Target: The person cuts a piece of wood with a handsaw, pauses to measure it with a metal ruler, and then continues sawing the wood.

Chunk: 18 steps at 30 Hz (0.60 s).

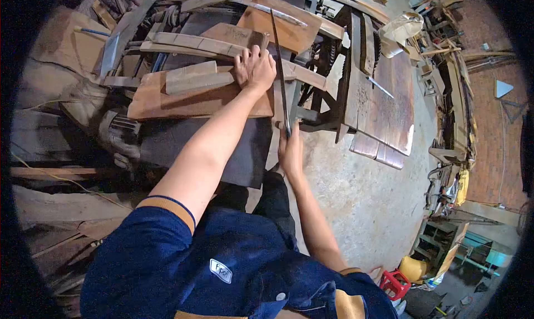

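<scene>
A long, slightly curved wooden strip (194,44) lies across boards on the dark bench, its right end (308,77) sticking out past the edge. My left hand (256,70) bears down on this strip, fingers curled over it. In my right hand (291,152) is the handle of a handsaw (281,80), closed round it. Its narrow dark blade points away from me and crosses the strip just right of my left hand. Under my left wrist lie a short wood block (192,79) and a wide reddish board (183,105).
A brown board (281,27) lies at the back of the bench. On the right stands a wooden saw table (384,105) with a round toothed blade (377,45) and a pale pencil-like stick (380,87) on top. A red stool (395,284) is on the concrete floor (361,208).
</scene>
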Available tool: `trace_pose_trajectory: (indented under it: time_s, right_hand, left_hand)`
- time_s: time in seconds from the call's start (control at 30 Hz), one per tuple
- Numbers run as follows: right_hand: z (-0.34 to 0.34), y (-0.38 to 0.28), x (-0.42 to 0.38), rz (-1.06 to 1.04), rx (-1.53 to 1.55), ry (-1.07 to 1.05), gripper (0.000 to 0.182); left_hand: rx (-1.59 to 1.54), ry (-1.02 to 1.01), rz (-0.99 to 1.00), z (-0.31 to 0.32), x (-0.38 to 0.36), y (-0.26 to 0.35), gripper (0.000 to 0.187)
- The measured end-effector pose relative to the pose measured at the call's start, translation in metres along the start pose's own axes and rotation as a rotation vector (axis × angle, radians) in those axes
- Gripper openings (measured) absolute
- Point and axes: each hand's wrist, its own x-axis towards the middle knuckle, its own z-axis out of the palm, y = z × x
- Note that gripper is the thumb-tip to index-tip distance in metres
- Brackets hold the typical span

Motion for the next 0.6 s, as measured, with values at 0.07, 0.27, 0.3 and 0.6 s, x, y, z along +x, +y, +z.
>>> trace_pose_trajectory:
  time_s: [0.07, 0.27, 0.3, 0.6]
  right_hand:
    - [-0.007, 0.04, -0.066, -0.063, -0.016, 0.049, 0.02]
    - [-0.035, 0.038, -0.112, 0.09, -0.039, -0.051, 0.023]
    - [-0.028, 0.038, -0.081, 0.057, -0.032, -0.058, 0.023]
    - [-0.003, 0.023, -0.03, 0.024, -0.052, -0.014, 0.022]
  left_hand:
    - [-0.005, -0.017, -0.022, -0.003, 0.002, 0.003, 0.023]
    - [-0.011, 0.012, -0.005, 0.0, 0.0, 0.001, 0.021]
    - [-0.013, 0.017, 0.001, 0.0, 0.003, 0.002, 0.021]
    - [0.025, -0.03, -0.012, -0.003, 0.002, 0.001, 0.022]
